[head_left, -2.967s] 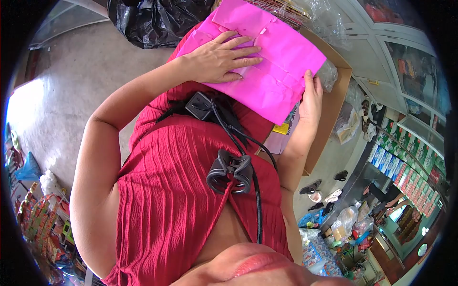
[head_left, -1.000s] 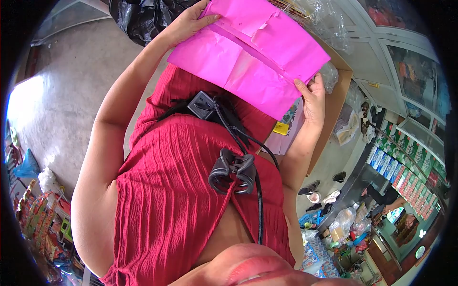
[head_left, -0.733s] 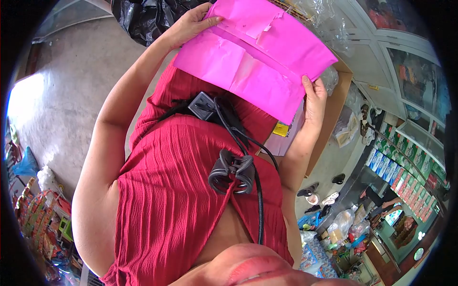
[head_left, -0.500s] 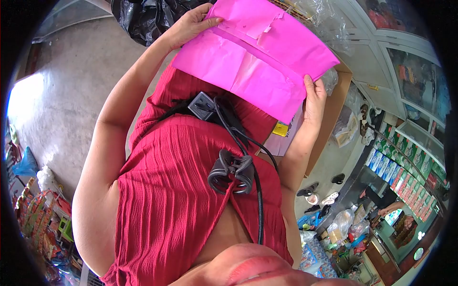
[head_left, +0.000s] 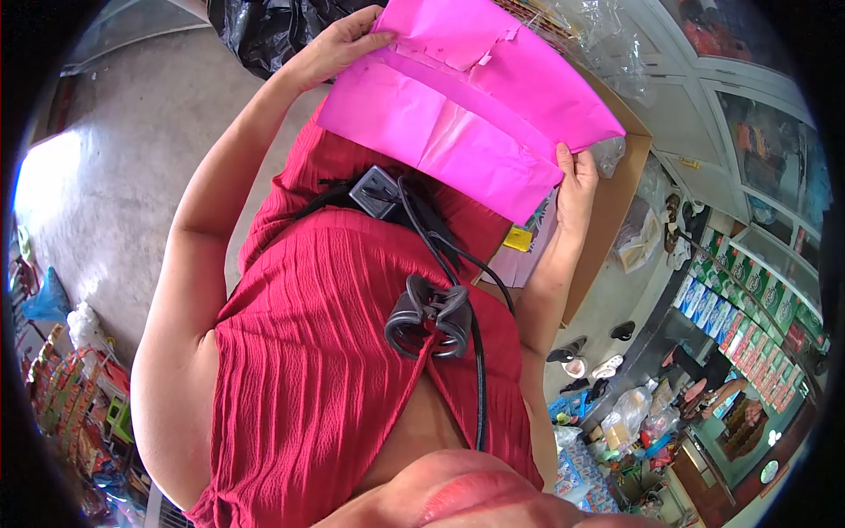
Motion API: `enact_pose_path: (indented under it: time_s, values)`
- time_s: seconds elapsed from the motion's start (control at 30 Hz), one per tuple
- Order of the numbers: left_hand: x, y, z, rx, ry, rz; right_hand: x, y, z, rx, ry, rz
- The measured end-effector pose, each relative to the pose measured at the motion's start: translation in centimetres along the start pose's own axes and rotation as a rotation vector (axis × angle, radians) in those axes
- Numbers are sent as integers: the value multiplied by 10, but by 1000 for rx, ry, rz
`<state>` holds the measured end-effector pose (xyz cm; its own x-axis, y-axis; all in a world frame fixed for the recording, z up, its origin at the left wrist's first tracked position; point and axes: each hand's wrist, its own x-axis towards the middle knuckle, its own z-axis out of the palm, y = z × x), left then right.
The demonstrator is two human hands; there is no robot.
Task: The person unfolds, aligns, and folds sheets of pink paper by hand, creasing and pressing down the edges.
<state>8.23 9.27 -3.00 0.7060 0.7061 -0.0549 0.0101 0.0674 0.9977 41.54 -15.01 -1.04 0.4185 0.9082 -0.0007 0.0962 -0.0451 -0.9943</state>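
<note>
A bright pink paper sheet (head_left: 493, 150) is stretched between my two hands above my lap. It has fold lines, a lengthwise gap between two flaps, and a small torn spot near its upper middle. My left hand (head_left: 343, 48) pinches its upper left end, with the thumb on top. At the lower right edge, my right hand (head_left: 575, 185) grips the paper between thumb and fingers. Beneath that edge, a flat piece with a yellow patch (head_left: 518, 238) is partly hidden.
An open cardboard box (head_left: 620, 220) stands to the right beneath the paper. Black plastic bags (head_left: 264, 40) lie at the top left. A black device with cables (head_left: 377, 192) rests on my red dress. Shoes (head_left: 607, 365) and stacked small boxes (head_left: 748, 326) are farther right.
The paper and both hands have shifted slightly left. The gap between the flaps looks a little wider, and the right end of the paper bends more.
</note>
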Motion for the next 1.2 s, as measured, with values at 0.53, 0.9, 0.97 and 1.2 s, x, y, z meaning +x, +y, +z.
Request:
enact_pose_path:
  time_s: [0.53, 0.9, 0.97, 1.2]
  values:
    - [-24, 7, 32, 760, 259, 396, -2, -44, -18, -31, -108, 338]
    - [-20, 6, 29, 798, 283, 423, 0, -60, -15, 1, -67, 457]
    - [-15, -1, 24, 740, 280, 428, -1, -56, -14, 16, -53, 433]
    - [-19, 31, 26, 223, 136, -183, -5, -49, -13, 24, -14, 376]
